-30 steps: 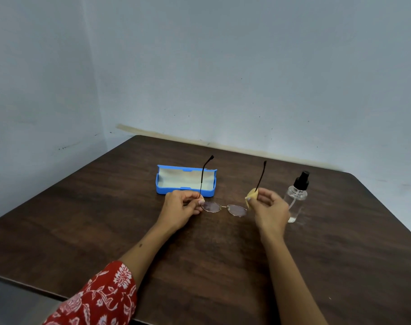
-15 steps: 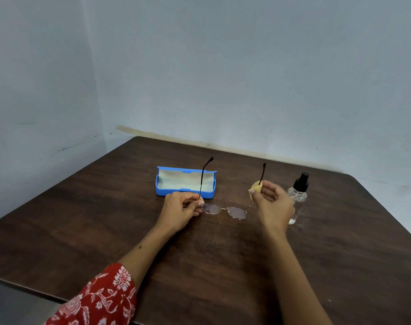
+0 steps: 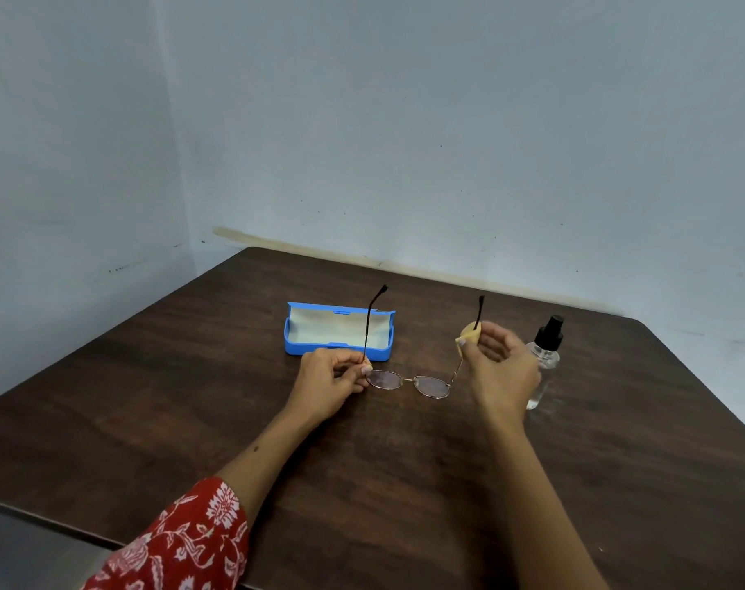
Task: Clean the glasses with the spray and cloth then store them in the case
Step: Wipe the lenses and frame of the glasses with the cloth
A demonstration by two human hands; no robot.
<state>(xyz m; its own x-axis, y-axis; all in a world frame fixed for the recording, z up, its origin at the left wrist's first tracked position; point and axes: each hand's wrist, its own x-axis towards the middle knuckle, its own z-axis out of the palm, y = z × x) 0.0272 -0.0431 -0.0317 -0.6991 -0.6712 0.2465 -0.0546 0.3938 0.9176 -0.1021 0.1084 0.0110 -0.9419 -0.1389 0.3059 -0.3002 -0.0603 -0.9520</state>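
Thin gold-rimmed glasses (image 3: 409, 381) are held above the dark wooden table (image 3: 192, 419), lenses toward me and both temples pointing up and away. My left hand (image 3: 330, 383) pinches the frame at its left hinge. My right hand (image 3: 498, 368) pinches a small yellow cloth (image 3: 470, 334) around the right temple, partway up the arm. The blue case (image 3: 338, 332) lies open behind my left hand, its pale lining showing. A clear spray bottle (image 3: 545, 355) with a black nozzle stands just right of my right hand, partly hidden by it.
The table sits in a corner of grey walls (image 3: 404, 121). Its near edge runs along the lower left, and its right edge falls away past the bottle. A red patterned sleeve (image 3: 179, 542) covers my left forearm.
My right hand has slid the yellow cloth up the right temple, away from the lens. The left hand and the glasses have stayed about where they were.
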